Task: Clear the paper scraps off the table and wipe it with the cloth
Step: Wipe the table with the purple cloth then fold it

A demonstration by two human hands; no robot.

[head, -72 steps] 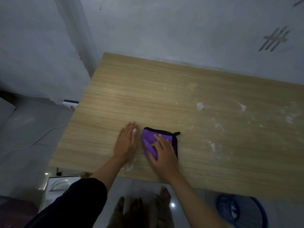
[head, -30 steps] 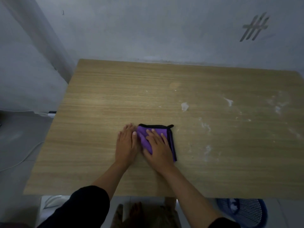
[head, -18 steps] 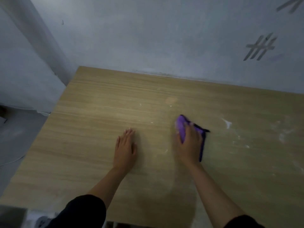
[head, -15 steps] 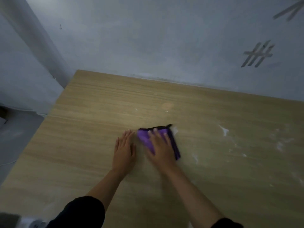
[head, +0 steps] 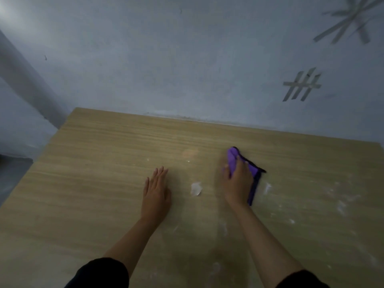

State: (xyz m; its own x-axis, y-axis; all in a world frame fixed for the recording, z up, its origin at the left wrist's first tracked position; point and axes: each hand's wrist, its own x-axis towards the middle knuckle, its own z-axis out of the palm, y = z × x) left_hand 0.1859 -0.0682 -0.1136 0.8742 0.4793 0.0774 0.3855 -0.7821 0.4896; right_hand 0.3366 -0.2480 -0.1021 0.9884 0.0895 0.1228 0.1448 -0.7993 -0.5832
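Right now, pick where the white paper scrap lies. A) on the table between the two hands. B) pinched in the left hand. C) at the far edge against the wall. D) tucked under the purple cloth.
A: the white paper scrap lies on the bare table, between the flat left hand and the right hand, which is on the purple cloth.

Right hand (head: 238,183) blurry, hides part of cloth (head: 232,161); can't tell if it grips. Table (head: 104,163) cut off at sides and bottom. Sleeves (head: 99,273) cut off at bottom. Tape star (head: 349,21) cut off at top. White specks (head: 340,206) too small to tell
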